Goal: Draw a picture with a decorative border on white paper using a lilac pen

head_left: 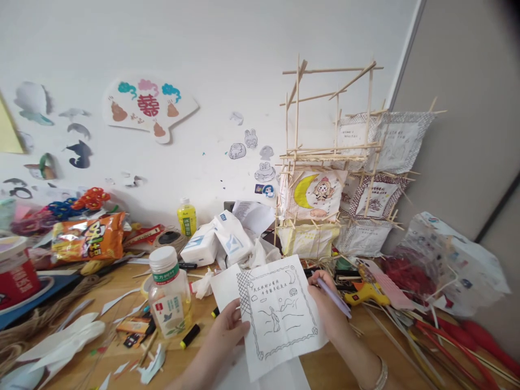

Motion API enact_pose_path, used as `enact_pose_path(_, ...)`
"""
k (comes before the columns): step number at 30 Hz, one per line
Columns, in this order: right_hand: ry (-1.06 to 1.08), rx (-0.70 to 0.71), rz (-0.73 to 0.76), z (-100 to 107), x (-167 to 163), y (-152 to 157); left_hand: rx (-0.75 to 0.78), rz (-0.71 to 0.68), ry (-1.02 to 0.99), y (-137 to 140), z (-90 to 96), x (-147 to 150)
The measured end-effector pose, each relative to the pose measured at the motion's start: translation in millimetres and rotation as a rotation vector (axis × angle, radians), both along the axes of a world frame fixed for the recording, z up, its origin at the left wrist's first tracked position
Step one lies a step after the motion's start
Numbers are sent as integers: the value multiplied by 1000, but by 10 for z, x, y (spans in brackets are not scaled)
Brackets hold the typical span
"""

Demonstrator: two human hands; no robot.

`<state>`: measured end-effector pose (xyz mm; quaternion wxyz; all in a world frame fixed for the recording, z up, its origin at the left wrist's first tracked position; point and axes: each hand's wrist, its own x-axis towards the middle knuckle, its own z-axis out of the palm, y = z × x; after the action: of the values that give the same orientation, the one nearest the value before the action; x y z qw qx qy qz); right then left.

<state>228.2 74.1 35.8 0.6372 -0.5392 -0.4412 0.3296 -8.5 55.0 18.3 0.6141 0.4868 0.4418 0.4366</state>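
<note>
I hold up a white paper sheet (pixel 280 314) with a black line drawing and a patterned border, low in the middle of the view. My left hand (pixel 227 330) pinches its left edge. My right hand (pixel 327 309) grips the right edge and also holds a pale purple pen (pixel 333 298) that points right. Behind the sheet stands a tall frame of thin wooden sticks (pixel 325 157) with drawn paper panels, one showing a yellow moon (pixel 312 195).
A clear plastic bottle (pixel 168 292) with a white cap stands left of my hands. A yellow glue gun (pixel 365 292) lies to the right, beside red sticks (pixel 447 346) and a plastic bag (pixel 450 260). Tissue packs (pixel 219 238), a snack bag (pixel 87 238) and paper scraps clutter the wooden table (pixel 203 352).
</note>
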Motion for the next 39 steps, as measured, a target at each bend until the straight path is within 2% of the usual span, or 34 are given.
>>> enact_pose_path(8,-76,49,-33,100,63,-18,14,7,-9,17,-15,6)
enact_pose_path(13,-7,48,-34,170,149,-15,31,-71,-29,-46,68,26)
enact_pose_path(17,76,250,-134,296,203,-74,15,-177,-56,-147,147,54)
enact_pose_path(21,26,380,-174,372,178,-177,-31,-294,-74,-260,185,59)
enact_pose_path(26,-50,447,-90,350,94,-256,-55,-624,-176,-353,193,65)
enact_pose_path(28,-124,376,7,339,81,-261,-22,-703,-255,-368,181,77)
enact_pose_path(29,-178,300,105,337,80,-261,3,-715,-283,-369,170,84)
enact_pose_path(31,-313,115,343,338,88,-257,64,-678,-308,-356,135,95)
enact_pose_path(33,-473,-5,486,344,101,-254,136,-604,-281,-324,81,97)
enact_pose_path(36,-694,9,479,346,115,-247,269,-505,-101,-265,-21,83)
enact_pose_path(39,-838,-1,444,328,112,-227,499,-429,338,-235,-84,67)
